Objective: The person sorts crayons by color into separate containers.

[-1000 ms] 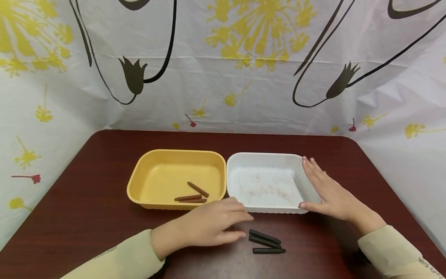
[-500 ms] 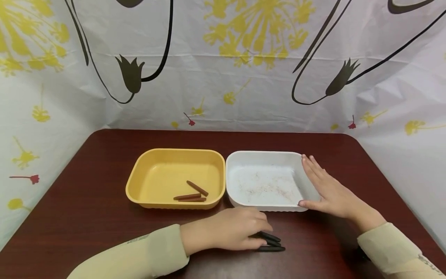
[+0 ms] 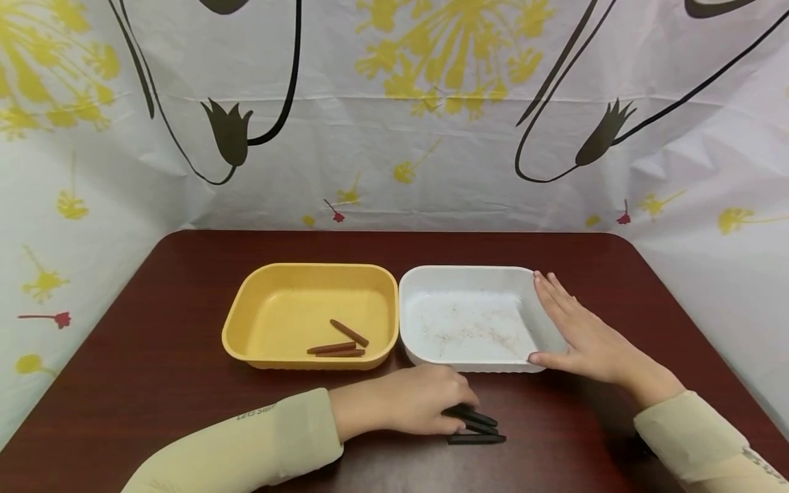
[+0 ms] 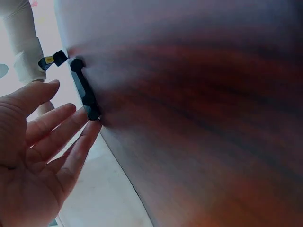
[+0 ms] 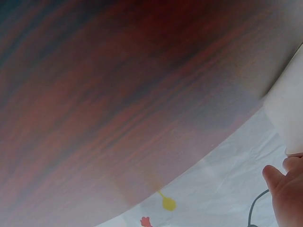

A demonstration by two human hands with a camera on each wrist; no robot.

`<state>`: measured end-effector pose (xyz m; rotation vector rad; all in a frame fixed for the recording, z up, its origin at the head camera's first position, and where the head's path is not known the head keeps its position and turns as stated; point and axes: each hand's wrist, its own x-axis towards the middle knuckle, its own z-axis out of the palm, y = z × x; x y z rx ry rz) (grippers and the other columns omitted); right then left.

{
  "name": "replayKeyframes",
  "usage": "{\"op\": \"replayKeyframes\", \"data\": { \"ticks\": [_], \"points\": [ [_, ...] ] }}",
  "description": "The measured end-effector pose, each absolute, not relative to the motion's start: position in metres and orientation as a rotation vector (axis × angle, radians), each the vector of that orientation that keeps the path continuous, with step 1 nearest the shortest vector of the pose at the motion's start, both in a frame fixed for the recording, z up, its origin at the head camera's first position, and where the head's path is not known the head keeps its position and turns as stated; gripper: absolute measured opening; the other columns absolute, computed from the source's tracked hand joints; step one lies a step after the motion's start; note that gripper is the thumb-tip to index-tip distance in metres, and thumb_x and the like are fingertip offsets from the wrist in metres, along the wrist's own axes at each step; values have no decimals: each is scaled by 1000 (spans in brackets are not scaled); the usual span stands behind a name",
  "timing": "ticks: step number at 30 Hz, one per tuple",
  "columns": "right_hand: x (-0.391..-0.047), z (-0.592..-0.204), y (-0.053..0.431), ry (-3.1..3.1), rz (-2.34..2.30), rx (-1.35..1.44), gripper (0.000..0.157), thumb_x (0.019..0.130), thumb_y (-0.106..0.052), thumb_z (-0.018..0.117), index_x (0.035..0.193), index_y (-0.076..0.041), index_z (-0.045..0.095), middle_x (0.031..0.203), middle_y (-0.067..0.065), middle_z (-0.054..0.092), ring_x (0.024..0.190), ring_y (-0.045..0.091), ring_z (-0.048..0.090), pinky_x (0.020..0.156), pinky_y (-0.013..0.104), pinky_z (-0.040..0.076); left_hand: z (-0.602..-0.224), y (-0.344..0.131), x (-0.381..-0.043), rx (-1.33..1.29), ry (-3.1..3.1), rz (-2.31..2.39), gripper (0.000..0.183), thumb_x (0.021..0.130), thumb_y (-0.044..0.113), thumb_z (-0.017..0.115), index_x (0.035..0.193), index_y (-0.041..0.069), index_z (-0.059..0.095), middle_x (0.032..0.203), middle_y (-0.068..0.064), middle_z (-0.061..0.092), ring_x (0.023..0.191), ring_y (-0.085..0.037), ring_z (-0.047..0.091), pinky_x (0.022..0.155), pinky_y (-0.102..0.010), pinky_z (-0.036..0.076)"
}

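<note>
Three black crayons lie close together on the table, pointing right. My left hand is at their left ends, thumb and fingers reaching over them. In the left wrist view, the fingers are loosely extended with the thumb apart, and a fingertip is right at the end of the crayons. My right hand rests on the right side of a white tray, fingers straight along its rim and thumb at the front corner. At the edge of the right wrist view, part of that hand shows beside the tray.
A yellow tray stands left of the white one, side by side with it. Three brown crayons lie in its front right part. Fine crumbs dot the white tray's floor. A patterned cloth hangs behind the dark red table.
My left hand has moved right from in front of the trays to the black crayons, now covering their left ends. The right hand has stayed on the white tray.
</note>
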<state>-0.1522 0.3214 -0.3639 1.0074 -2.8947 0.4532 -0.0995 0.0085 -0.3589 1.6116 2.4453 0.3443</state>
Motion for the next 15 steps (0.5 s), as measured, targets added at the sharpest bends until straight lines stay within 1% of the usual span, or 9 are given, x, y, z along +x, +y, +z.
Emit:
{"op": "replayKeyframes", "data": {
  "ticks": [1, 2, 6, 7, 9, 11, 14, 15],
  "points": [
    [-152, -364, 321, -2895, 455, 1006, 113, 82, -45, 76, 160, -4, 5, 169, 7, 1, 156, 18, -8, 126, 44, 9, -359, 9, -100, 1615, 2444, 330, 29, 94, 31, 67, 119, 16, 71, 105, 9, 69, 91, 4, 59, 82, -10, 47],
    [-152, -364, 322, -2896, 456, 1004, 113, 82, -45, 76, 160, -4, 5, 169, 6, 1, 156, 18, -8, 126, 42, 9, -359, 9, -101, 1615, 2443, 314, 29, 94, 31, 67, 119, 16, 71, 104, 9, 68, 89, 4, 58, 80, -9, 47],
    [-152, -364, 322, -2904, 469, 994, 113, 82, -45, 77, 160, -5, 5, 169, 6, 1, 156, 17, -9, 122, 57, 17, -359, 9, -101, 1627, 2445, 261, 26, 93, 28, 68, 116, 16, 72, 97, 9, 64, 82, 3, 53, 73, -9, 44],
    [-152, -364, 322, -2904, 468, 993, 113, 82, -45, 77, 160, -5, 5, 169, 6, 2, 156, 17, -9, 121, 59, 18, -359, 9, -101, 1630, 2444, 255, 25, 92, 27, 69, 115, 17, 72, 96, 9, 63, 81, 3, 53, 73, -9, 44],
    [-152, -364, 322, -2907, 469, 992, 113, 82, -45, 77, 160, -6, 5, 169, 6, 1, 156, 17, -9, 124, 53, 14, -359, 9, -101, 1628, 2443, 240, 24, 91, 25, 71, 113, 17, 73, 94, 9, 63, 80, 3, 52, 72, -9, 43],
    [-152, -364, 322, -2905, 463, 996, 114, 82, -46, 76, 160, -6, 4, 169, 5, 1, 156, 18, -9, 126, 42, 7, -358, 8, -101, 1613, 2435, 236, 23, 89, 24, 73, 112, 18, 74, 93, 10, 63, 80, 3, 54, 72, -9, 43],
    [-153, -365, 322, -2904, 452, 1002, 113, 83, -46, 76, 160, -6, 3, 169, 5, 0, 156, 17, -10, 123, 25, -2, -358, 7, -101, 1580, 2402, 247, 21, 88, 25, 75, 108, 18, 74, 92, 10, 63, 80, 3, 54, 73, -9, 43],
    [-153, -365, 322, -2901, 448, 1004, 113, 83, -46, 76, 160, -6, 3, 169, 5, 0, 156, 17, -9, 123, 23, -2, -358, 7, -101, 1567, 2388, 258, 20, 88, 25, 76, 107, 18, 73, 92, 10, 63, 80, 3, 54, 73, -8, 43]
  ]
}}
